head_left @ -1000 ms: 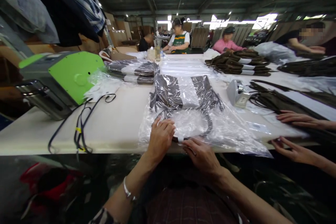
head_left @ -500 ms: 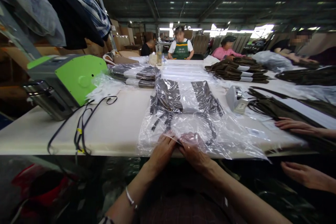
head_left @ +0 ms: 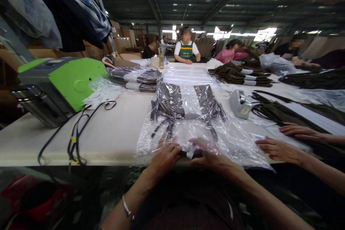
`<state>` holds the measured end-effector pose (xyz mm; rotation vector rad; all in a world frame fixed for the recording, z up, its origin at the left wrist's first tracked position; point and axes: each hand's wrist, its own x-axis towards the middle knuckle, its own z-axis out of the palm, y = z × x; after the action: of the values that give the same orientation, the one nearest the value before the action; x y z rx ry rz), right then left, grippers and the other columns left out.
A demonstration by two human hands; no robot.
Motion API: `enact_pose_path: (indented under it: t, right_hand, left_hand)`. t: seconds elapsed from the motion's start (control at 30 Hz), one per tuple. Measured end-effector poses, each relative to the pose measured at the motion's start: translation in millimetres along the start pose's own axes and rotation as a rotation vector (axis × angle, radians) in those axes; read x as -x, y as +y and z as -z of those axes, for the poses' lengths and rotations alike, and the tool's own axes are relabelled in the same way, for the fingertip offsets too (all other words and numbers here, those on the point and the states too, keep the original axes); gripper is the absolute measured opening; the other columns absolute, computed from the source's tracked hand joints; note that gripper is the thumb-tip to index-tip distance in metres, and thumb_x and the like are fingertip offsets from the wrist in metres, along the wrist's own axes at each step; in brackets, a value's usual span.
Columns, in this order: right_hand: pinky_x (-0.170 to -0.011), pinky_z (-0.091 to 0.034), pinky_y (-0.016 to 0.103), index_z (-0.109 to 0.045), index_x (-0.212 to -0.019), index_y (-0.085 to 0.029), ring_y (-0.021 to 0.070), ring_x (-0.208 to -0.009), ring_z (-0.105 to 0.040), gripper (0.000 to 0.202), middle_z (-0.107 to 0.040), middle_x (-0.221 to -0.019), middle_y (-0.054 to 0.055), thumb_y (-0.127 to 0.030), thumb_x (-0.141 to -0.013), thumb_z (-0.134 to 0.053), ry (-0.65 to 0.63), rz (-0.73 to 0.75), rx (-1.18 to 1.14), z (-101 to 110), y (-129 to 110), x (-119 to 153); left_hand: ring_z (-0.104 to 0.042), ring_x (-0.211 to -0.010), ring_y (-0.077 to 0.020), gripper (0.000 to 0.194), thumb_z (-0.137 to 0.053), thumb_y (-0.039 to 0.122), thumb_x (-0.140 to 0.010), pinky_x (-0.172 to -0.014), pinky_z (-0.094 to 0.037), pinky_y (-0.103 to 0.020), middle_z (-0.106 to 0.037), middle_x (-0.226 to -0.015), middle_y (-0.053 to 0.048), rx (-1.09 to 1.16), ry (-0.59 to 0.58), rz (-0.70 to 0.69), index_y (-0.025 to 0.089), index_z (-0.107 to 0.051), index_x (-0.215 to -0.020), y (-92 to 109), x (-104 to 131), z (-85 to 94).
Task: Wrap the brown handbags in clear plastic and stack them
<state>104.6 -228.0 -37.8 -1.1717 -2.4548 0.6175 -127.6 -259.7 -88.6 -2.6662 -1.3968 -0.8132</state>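
A folded dark brown garment with a white paper band round its middle lies inside a clear plastic bag. Its dark straps trail toward me under the film. At the bag's near end, by the table edge, a short dark strap with a small white piece on it stretches between my hands. My left hand has its fingers closed on the left end of this strap. The right end is in my right hand, whose fingers are partly covered by the film.
A green-and-grey machine and a steel flask stand left, near looped black cords. Bagged garments lie behind. A tape dispenser stands right, beside a co-worker's hands. Brown garments are stacked farther back.
My hands have moved apart, and the dark strap with its white piece now shows between them. The co-worker's nearer hand has risen onto the right side of the table, near the bag.
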Motion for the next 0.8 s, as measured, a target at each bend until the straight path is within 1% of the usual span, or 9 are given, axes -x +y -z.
enact_pose_path:
  t: [0.07, 0.17, 0.23, 0.3, 0.4, 0.5, 0.63, 0.7, 0.8]
  right_hand:
    - [-0.094, -0.050, 0.038, -0.065, -0.119, -0.028, 0.0252, -0.103, -0.064, 0.041, -0.068, -0.116, 0.005, -0.025, -0.079, -0.069, -0.013, 0.094, -0.002, -6, -8, -4]
    - [-0.091, -0.052, 0.042, -0.068, -0.115, -0.026, 0.0275, -0.097, -0.066, 0.032, -0.070, -0.110, 0.008, -0.019, -0.085, -0.057, 0.051, 0.086, 0.078, -21, -13, -9]
    - [-0.088, -0.053, 0.044, -0.070, -0.108, -0.025, 0.0285, -0.092, -0.067, 0.029, -0.072, -0.103, 0.008, -0.017, -0.086, -0.053, 0.080, 0.068, 0.130, -29, -11, -10]
    - [-0.087, -0.053, 0.043, -0.071, -0.104, -0.025, 0.0278, -0.092, -0.067, 0.027, -0.072, -0.102, 0.008, -0.016, -0.086, -0.053, 0.077, 0.101, 0.175, -32, -6, -8]
    - [-0.082, -0.054, 0.039, -0.069, -0.103, -0.024, 0.0265, -0.090, -0.066, 0.029, -0.072, -0.102, 0.009, -0.010, -0.084, -0.053, 0.041, 0.181, 0.308, -30, 0, -1]
    - [-0.076, -0.054, 0.037, -0.068, -0.097, -0.021, 0.0257, -0.086, -0.065, 0.026, -0.070, -0.094, 0.009, -0.007, -0.082, -0.053, 0.060, 0.252, 0.388, -22, 0, 4]
    - [-0.078, -0.054, 0.034, -0.065, -0.093, -0.018, 0.0216, -0.084, -0.063, 0.017, -0.067, -0.091, 0.008, -0.009, -0.087, -0.053, 0.063, 0.239, 0.315, -13, -5, 2]
    - [-0.078, -0.054, 0.034, -0.066, -0.091, -0.017, 0.0214, -0.084, -0.063, 0.016, -0.066, -0.089, 0.008, -0.009, -0.088, -0.052, 0.022, 0.235, 0.308, -10, -3, 1]
    - [-0.080, -0.053, 0.036, -0.067, -0.089, -0.017, 0.0224, -0.086, -0.063, 0.017, -0.067, -0.090, 0.009, -0.011, -0.090, -0.051, -0.029, 0.215, 0.278, -5, 7, 5]
  left_hand:
    - [-0.060, -0.118, -0.0230, 0.023, -0.054, 0.018, -0.094, -0.119, -0.023, -0.059, -0.070, -0.110, -0.004, 0.004, 0.008, 0.002, 0.023, -0.059, -0.115, 4, -6, -0.9]
    - [-0.065, -0.102, -0.0200, 0.020, -0.049, 0.016, -0.095, -0.116, -0.029, -0.056, -0.071, -0.101, -0.003, 0.036, 0.012, 0.024, 0.021, -0.063, -0.109, 4, -12, -1.9]
    - [-0.065, -0.103, -0.0198, 0.020, -0.049, 0.016, -0.096, -0.117, -0.029, -0.056, -0.071, -0.101, -0.003, 0.056, 0.008, 0.016, 0.021, -0.064, -0.108, 2, -12, -1.9]
    - [-0.065, -0.105, -0.0194, 0.022, -0.048, 0.016, -0.096, -0.117, -0.027, -0.056, -0.071, -0.104, -0.004, 0.070, 0.008, 0.000, 0.021, -0.063, -0.111, 0, -11, -1.9]
    - [-0.064, -0.107, -0.0190, 0.024, -0.046, 0.014, -0.097, -0.118, -0.027, -0.056, -0.071, -0.107, -0.004, 0.098, -0.005, -0.030, 0.022, -0.062, -0.113, -2, -9, -1.9]
    - [-0.065, -0.106, -0.0187, 0.023, -0.044, 0.013, -0.097, -0.118, -0.026, -0.057, -0.071, -0.103, -0.002, 0.138, -0.022, -0.018, 0.022, -0.062, -0.108, -4, -10, -0.4]
    - [-0.066, -0.098, -0.0171, 0.021, -0.044, 0.014, -0.097, -0.118, -0.024, -0.058, -0.070, -0.096, 0.000, 0.158, -0.083, 0.048, 0.022, -0.063, -0.099, -6, -10, 2.5]
    - [-0.065, -0.103, -0.0175, 0.022, -0.044, 0.013, -0.097, -0.118, -0.023, -0.058, -0.070, -0.101, -0.001, 0.143, -0.080, 0.020, 0.022, -0.062, -0.104, -8, -8, 0.8]
    - [-0.063, -0.108, -0.0185, 0.022, -0.044, 0.012, -0.096, -0.118, -0.024, -0.058, -0.070, -0.104, -0.003, 0.101, -0.033, -0.033, 0.022, -0.061, -0.108, -10, -4, -5.4]
